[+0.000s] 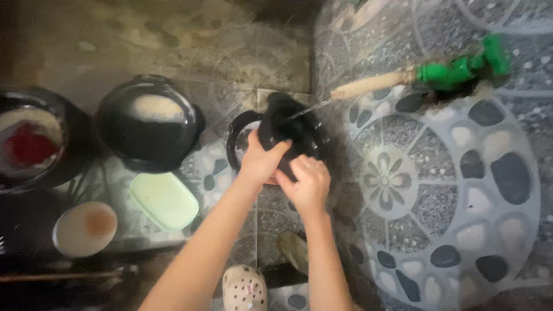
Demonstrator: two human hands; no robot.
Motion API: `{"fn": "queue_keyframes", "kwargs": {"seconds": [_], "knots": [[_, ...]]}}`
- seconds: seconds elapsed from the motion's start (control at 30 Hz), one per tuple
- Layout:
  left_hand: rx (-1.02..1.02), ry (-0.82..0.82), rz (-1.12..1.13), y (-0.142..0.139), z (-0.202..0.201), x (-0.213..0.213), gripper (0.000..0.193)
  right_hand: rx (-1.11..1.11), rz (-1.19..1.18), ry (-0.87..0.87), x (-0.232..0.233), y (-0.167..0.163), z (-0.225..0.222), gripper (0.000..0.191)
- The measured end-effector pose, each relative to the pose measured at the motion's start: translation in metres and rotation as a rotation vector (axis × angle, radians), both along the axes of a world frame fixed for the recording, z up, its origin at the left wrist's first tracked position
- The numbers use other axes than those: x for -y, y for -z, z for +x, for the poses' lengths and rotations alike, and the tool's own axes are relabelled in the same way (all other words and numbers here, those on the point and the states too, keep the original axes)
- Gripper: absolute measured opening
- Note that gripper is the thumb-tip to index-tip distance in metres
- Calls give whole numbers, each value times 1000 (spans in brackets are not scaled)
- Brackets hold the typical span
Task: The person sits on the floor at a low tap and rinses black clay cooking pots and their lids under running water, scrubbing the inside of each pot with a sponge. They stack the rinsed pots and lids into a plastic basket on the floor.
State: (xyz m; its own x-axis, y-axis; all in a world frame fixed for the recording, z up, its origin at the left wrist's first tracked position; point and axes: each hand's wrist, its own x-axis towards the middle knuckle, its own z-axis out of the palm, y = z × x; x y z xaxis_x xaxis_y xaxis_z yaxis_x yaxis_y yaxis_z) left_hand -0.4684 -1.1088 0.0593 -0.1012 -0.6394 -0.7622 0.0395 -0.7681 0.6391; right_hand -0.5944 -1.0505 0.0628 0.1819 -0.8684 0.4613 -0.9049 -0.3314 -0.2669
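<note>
Both hands, left [262,161] and right [308,183], grip a black pot [291,132] above wet patterned pebble floor [438,190].

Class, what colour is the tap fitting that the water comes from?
Bright green tap fitting, with a pale spout; seen in the head view.

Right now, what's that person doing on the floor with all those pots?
A person is holding a black round pot in both bare hands under a thin stream of water from a green tap with a pale spout. The left hand grips its near side; the right hand presses beside it. Another black pot with pale contents and a pale green lid sit to the left on the patterned tile floor.
</note>
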Motion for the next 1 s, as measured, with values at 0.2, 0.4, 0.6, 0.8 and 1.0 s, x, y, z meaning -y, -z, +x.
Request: {"fn": "queue_keyframes", "kwargs": {"seconds": [0.2, 0.4, 0.6, 0.8, 1.0], "knots": [[-20, -215, -361, 36, -7, -10, 79, 194, 304, 9, -8, -4, 2, 28], [164, -198, -712, 25, 26, -5, 85, -44, 473, 89, 9, 16, -12, 29], [291, -116, -893, 0, 48, -8, 88, -294, 445, 145, 82, 53, -21, 64], [21, -203, -950, -1, 57, 1, 87, 548, -66, 172, 67, 103, -23, 67], [17, -119, -975, 7, 64, 4, 84, 1404, 423, 72, 53, 149, -21, 50]]}}
